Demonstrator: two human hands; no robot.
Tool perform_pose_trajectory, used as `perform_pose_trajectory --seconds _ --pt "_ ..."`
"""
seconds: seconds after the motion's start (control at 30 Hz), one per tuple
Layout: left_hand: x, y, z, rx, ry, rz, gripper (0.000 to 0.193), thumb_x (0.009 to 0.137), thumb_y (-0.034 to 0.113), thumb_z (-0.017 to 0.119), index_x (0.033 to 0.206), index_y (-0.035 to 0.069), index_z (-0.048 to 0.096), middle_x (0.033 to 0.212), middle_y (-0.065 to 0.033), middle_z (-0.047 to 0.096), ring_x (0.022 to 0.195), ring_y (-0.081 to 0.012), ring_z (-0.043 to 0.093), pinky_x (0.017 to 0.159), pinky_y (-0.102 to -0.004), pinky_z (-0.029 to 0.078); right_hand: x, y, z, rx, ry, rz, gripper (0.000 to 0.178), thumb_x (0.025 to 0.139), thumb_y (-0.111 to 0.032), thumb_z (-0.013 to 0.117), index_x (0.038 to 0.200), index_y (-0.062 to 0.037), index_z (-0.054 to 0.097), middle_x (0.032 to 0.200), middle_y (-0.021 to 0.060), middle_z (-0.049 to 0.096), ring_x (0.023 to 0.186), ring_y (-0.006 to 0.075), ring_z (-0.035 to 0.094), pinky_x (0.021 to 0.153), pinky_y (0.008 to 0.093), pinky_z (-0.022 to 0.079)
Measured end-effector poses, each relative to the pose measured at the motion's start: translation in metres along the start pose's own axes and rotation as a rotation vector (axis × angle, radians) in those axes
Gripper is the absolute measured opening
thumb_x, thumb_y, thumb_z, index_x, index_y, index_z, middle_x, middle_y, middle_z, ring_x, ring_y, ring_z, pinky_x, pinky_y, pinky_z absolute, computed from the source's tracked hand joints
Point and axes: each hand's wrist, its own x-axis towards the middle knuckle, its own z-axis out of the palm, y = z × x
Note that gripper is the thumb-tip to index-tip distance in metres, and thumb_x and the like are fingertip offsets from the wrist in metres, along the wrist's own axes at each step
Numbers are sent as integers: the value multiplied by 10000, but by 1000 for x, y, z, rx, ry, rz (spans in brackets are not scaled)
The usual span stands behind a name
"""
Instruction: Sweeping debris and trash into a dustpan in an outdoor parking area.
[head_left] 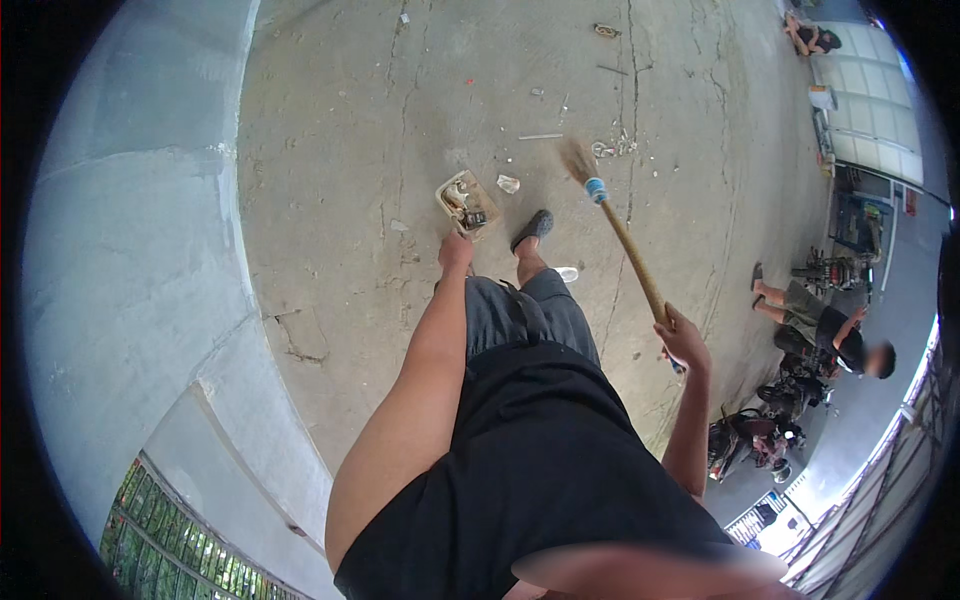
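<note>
My left hand [456, 252] is closed on the near edge of a beige, shallow rectangular tub [486, 191], held low over the floor. Crumpled pale scraps and a dark piece of rubbish lie inside it. My right hand [685, 340] grips the upper end of a long-handled broom [633, 260] with a blue binding above its bristles. The bristles are blurred and close to the concrete, beside a patch of scattered white litter [618, 148]. A crumpled whitish scrap [508, 184] lies just right of the tub, and a thin white strip [540, 136] lies farther off.
A pale wall [150, 230] runs along the left. On the right, a person [825, 325] stands near several parked motorcycles [755, 440]; another person [808, 38] is low at the far right. My dark clog [533, 230] is near the tub. Cracks cross the concrete floor [340, 150].
</note>
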Motion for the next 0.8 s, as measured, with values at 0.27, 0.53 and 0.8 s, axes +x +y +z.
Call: perform_pose_trajectory --seconds 0.27,0.53,0.8 --pt "-18 43 35 63 -8 -94 397 931 355 489 1255 139 569 1188 -152 641 1120 -332 602 917 -456 494 106 50 0 -284 112 -105 607 879 -195 609 1410 -17 373 893 281 664 795 422 668 682 476 535" --pt "-7 74 68 14 53 -174 396 919 332 508 1218 78 567 1198 -178 633 1113 -341 608 899 -480 498 48 -19 -67 -241 -393 -64 511 870 -188 579 1336 -34 436 934 313 647 863 476 641 718 498 519" --pt "-11 87 71 37 153 -263 374 928 334 497 1196 99 608 1163 -172 651 1082 -342 624 891 -475 502 40 -18 -150 -443 -403 -351 552 872 -193 630 1369 -49 439 992 256 657 959 422 626 823 477 490"
